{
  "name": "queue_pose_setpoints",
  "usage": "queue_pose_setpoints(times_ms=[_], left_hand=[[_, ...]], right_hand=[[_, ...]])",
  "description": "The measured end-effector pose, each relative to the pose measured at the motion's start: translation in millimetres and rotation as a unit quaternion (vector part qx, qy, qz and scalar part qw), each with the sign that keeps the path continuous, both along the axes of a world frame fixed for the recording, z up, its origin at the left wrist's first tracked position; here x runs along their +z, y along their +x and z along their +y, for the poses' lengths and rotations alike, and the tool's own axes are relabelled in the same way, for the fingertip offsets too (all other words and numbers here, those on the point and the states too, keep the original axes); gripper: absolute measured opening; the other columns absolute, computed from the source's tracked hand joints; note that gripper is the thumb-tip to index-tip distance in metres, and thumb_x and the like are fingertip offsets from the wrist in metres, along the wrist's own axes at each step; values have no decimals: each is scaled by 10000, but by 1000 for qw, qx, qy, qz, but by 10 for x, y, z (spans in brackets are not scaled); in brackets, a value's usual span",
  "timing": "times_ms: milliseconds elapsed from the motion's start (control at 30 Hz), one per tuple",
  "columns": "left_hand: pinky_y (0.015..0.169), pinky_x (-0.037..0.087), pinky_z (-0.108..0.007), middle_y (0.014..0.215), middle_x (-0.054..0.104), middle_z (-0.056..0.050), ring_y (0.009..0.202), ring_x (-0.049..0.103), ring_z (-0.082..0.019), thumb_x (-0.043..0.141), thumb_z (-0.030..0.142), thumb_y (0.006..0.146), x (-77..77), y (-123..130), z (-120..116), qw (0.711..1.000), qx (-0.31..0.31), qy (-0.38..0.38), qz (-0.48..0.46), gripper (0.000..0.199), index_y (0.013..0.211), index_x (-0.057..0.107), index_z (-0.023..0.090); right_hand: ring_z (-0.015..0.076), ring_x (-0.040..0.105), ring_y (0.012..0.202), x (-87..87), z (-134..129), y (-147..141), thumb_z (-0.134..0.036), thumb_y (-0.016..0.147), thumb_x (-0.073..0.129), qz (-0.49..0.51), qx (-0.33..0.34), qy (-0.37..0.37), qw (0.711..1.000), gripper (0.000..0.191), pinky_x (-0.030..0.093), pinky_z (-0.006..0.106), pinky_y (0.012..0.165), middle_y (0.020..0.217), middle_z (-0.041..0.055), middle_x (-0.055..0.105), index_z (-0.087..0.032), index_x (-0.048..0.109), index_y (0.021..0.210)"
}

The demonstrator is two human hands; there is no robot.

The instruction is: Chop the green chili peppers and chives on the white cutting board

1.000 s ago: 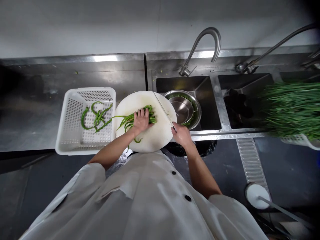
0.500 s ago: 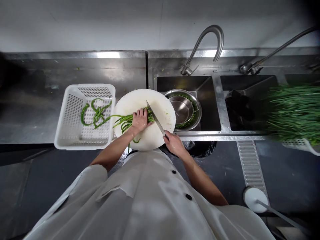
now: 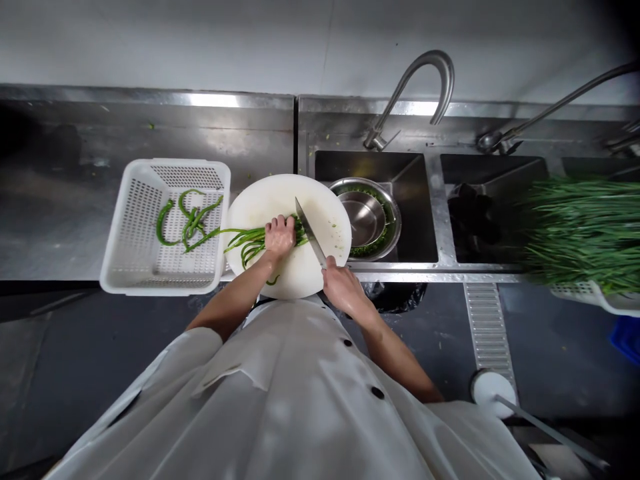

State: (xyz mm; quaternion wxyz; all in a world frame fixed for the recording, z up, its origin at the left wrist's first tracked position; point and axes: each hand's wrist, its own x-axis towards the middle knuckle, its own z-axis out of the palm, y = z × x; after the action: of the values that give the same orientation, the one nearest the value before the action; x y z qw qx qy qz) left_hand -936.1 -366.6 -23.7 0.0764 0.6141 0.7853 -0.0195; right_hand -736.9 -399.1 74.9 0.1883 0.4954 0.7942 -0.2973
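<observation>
A round white cutting board (image 3: 299,285) lies at the counter's front edge, before my body. Across it stretches a bunch of long, thin green chili peppers (image 3: 249,239), their tails trailing left. My left hand (image 3: 281,237) is closed over the bunch, fingers curled near its right end. My right hand (image 3: 344,287) grips the handle of a kitchen knife (image 3: 311,233). The blade slants up and left just right of the left hand, beside the cut end of the peppers. Small green bits dot the board's right side.
Left of the board stands a white perforated basket (image 3: 116,227) with several peppers. The sink (image 3: 413,227) at right holds a metal bowl (image 3: 360,219) inside a larger basin with chopped greens. A curved faucet (image 3: 443,73) rises behind. Long green stalks (image 3: 585,230) fill a basket far right.
My left hand's fingers have curled in more tightly on the peppers. The knife has shifted slightly right, away from the fingers. The whole view has moved a little.
</observation>
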Motion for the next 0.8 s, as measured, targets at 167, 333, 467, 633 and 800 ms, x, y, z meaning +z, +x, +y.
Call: queue_pose_setpoints(times_ms=[167,333,467,633,800], left_hand=[[970,409,-496,1290,591,-209,1183,540,-367,291,199,988,70,17,-7,1000,-2,-7,-13,443,1315,589,179],[968,407,-504,1281,586,-204,1187,532,-368,294,223,998,56,9,-3,999,-10,-9,-33,434,1312,590,182],[966,410,-521,1272,596,-196,1179,529,-369,283,230,1004,24,4,-1,999,-17,6,-36,431,1284,608,189],[990,403,-530,1290,600,-202,1212,519,-369,284,208,999,22,-4,-17,998,-15,12,-53,442,1310,598,187],[991,410,-517,1295,600,-200,1214,520,-361,292,168,977,27,-21,-14,997,2,18,-72,438,1305,583,170]], right_hand=[[297,735,970,36,56,-49,-251,1097,289,-25,-5,-9,1000,267,477,329,758,991,167,721,-137,440,1286],[314,730,925,360,-16,87,-264,1094,306,-41,37,7,998,244,471,335,725,939,157,713,-145,433,1265],[316,725,962,232,8,-36,-240,1088,311,-26,40,-15,999,237,479,347,766,965,164,711,-130,439,1256],[310,720,1000,-191,156,-299,-235,1092,291,-18,5,-6,1000,263,487,357,801,1011,163,708,-131,428,1291],[313,718,989,103,197,-226,-243,1094,318,-16,27,7,999,250,471,345,765,1002,160,709,-138,429,1292]])
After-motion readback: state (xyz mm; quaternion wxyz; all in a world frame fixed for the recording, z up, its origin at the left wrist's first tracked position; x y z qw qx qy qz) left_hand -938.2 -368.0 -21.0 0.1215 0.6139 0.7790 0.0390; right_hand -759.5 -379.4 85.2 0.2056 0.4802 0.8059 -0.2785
